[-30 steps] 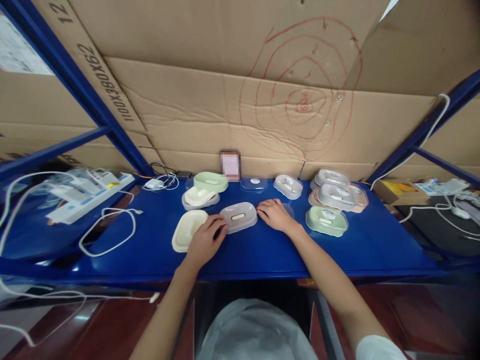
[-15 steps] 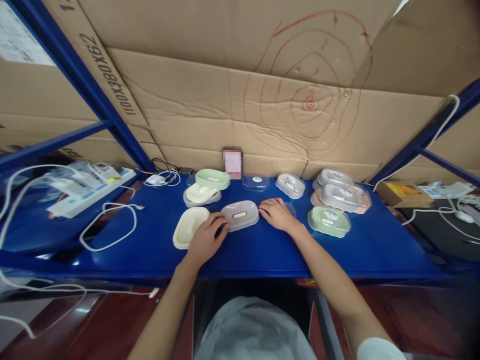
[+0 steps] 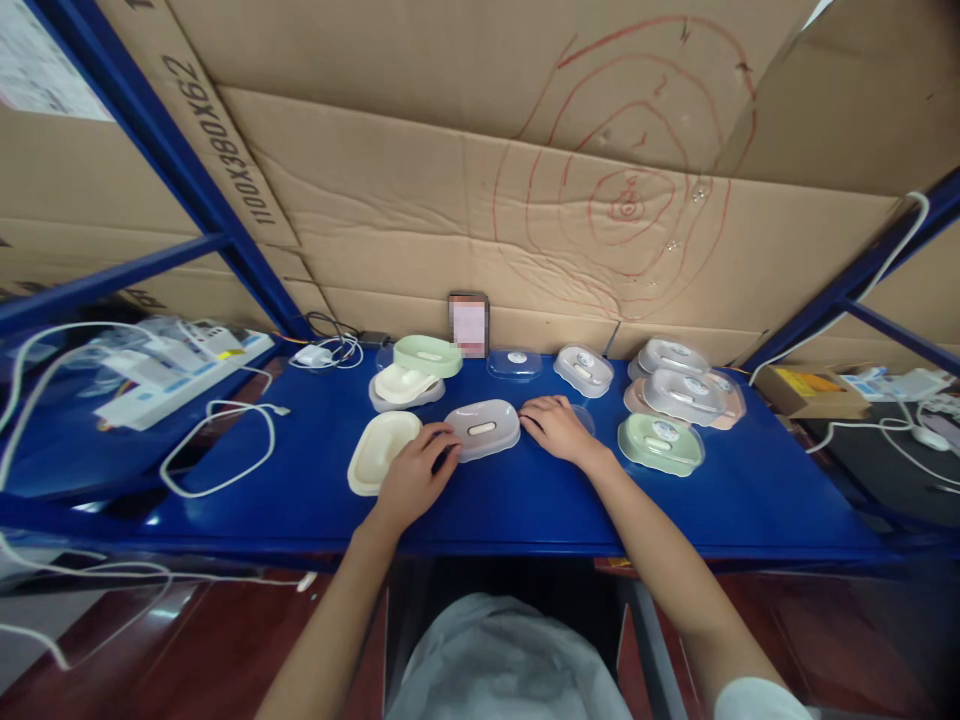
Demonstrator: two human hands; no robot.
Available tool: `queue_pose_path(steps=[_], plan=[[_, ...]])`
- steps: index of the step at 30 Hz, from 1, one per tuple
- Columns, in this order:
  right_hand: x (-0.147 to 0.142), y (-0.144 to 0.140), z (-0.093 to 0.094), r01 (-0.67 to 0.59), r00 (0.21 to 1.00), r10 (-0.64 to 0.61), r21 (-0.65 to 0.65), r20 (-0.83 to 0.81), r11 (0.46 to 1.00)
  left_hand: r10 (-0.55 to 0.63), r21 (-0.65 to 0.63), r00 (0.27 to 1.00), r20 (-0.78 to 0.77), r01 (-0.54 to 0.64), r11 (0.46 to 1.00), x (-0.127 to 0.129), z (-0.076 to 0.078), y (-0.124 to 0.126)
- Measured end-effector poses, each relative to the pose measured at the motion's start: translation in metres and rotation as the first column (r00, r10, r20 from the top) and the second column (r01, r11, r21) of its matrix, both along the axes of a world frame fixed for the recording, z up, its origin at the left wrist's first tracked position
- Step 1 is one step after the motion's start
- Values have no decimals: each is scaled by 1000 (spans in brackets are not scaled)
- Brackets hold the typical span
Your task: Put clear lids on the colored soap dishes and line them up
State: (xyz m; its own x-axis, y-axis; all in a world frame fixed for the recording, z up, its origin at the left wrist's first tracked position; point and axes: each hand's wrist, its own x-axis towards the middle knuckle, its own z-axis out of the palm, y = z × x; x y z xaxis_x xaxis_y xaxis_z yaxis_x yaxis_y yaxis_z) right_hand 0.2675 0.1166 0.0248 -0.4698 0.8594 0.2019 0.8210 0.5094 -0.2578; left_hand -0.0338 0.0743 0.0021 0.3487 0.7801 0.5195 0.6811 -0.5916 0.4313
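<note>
A grey oval soap-box-like dish (image 3: 491,415) with a pale raised bar at its centre lies in the middle of the blue table. My left hand (image 3: 420,465) rests at its left end, fingertips touching or very near the rim, fingers loosely bent and apart. Partly under that hand is a cream dish (image 3: 367,465). Palm down, my right hand (image 3: 556,428) lies just right of the grey dish, its fingers loosely spread. A clear lid (image 3: 585,418) shows partly from behind this hand.
Behind my left hand are stacked green (image 3: 427,356) and cream dishes (image 3: 405,383). A clear lid (image 3: 514,364) and several lidded dishes (image 3: 660,445) stand at back and right. A phone-like screen (image 3: 469,325) leans on cardboard. Left are a white cable (image 3: 271,440) and power strip (image 3: 180,385).
The view has shifted very slightly. Both hands and the dishes keep their places relative to each other.
</note>
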Motion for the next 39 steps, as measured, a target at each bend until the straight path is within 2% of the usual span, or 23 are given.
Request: queue_pose_path(steps=[16, 23, 26, 29, 32, 34, 39], plan=[[4, 1, 1, -12, 998, 10, -27, -61, 1000, 1, 41, 1000, -23, -1, 999, 1, -1, 0], [40, -6, 11, 123, 990, -130, -144, -45, 982, 21, 77, 994, -108, -13, 997, 1, -4, -1], [58, -11, 13, 152, 987, -158, -217, -10, 964, 17, 73, 991, -131, -8, 997, 1, -5, -1], [65, -10, 17, 159, 985, -171, -221, -34, 962, -11, 45, 993, -115, 16, 999, 3, -5, -2], [57, -9, 24, 166, 977, -184, -156, -105, 974, -100, 0, 989, -110, 101, 995, 6, -4, -4], [44, -11, 28, 123, 979, -137, -102, -148, 987, -142, -44, 985, -103, 138, 989, 8, -3, -6], [-1, -27, 25, -79, 990, 70, -67, -118, 995, -83, -141, 996, -29, 78, 987, 10, -4, -8]])
